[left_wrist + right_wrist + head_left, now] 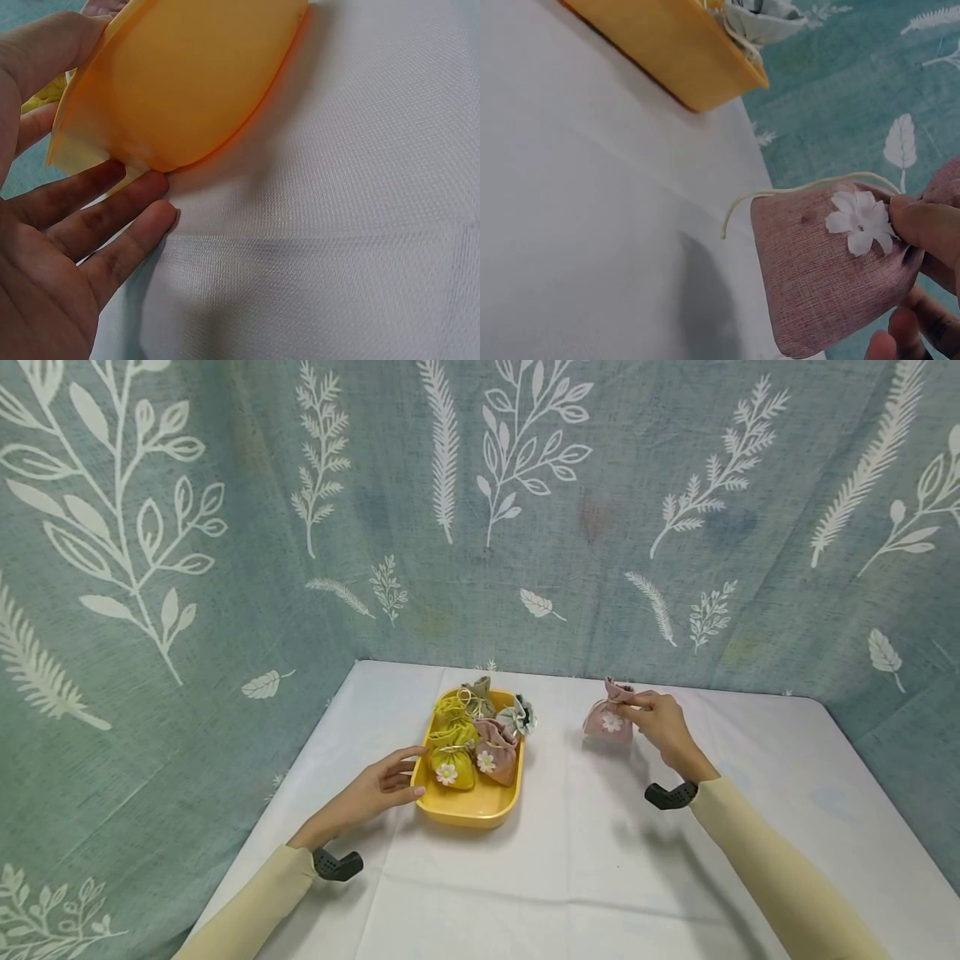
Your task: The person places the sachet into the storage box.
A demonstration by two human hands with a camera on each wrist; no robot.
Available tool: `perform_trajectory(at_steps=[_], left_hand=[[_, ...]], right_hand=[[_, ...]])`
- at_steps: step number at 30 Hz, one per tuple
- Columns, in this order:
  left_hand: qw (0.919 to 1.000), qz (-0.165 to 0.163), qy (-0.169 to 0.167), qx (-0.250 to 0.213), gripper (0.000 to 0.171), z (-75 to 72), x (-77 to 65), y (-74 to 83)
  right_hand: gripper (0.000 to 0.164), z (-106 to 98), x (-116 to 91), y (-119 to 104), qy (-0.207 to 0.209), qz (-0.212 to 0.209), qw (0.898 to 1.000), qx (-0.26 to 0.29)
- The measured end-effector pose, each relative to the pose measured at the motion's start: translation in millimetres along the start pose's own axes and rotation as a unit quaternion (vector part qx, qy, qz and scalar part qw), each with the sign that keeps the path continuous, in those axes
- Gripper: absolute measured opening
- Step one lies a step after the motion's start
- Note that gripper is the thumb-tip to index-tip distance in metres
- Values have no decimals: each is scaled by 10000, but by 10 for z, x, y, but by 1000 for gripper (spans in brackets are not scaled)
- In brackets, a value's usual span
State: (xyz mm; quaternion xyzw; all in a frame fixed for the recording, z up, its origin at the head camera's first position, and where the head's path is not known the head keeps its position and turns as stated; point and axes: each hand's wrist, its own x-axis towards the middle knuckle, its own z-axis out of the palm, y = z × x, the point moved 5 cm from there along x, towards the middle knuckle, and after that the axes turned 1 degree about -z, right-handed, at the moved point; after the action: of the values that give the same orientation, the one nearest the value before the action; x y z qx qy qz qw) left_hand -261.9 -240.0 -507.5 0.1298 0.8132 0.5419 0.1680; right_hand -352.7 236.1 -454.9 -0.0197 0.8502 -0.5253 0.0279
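Observation:
My right hand (662,727) pinches a pink drawstring pouch (609,725) by its gathered neck, and the pouch hangs over the white tablecloth. A white flower (860,223) decorates its front, and a cream cord (810,185) trails from the neck. On the other side, my left hand (378,787) rests against the left side of a yellow tray (468,818), fingers fairly straight and thumb at the rim. Inside the tray lie yellow pouches (453,768), another pink pouch (497,756), an olive-grey pouch (478,697) and a whitish pouch (516,717) leaning over the right rim.
A white cloth (480,893) covers the table, with soft creases across it. Behind the table and along its left side hangs a blue-green curtain (450,585) with white leaf prints. Black wrist devices (337,865) sit at both cuffs.

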Motion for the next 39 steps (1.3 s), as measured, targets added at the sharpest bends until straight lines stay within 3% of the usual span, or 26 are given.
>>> perform_trajectory(at_steps=[13,20,39], left_hand=[[9999,112,16,77,70,1,9,-11],[10000,12,50,76,70,-4,1,-7],[9999,113,-37,89,73,3,-4,13]], right_hand=[[42,79,-206,-264,29,-439,9990,-85],[37,151,-300,-403,-62,-640,9979,-70],[29,329,-450,-679,-171,-1068,9941,126]])
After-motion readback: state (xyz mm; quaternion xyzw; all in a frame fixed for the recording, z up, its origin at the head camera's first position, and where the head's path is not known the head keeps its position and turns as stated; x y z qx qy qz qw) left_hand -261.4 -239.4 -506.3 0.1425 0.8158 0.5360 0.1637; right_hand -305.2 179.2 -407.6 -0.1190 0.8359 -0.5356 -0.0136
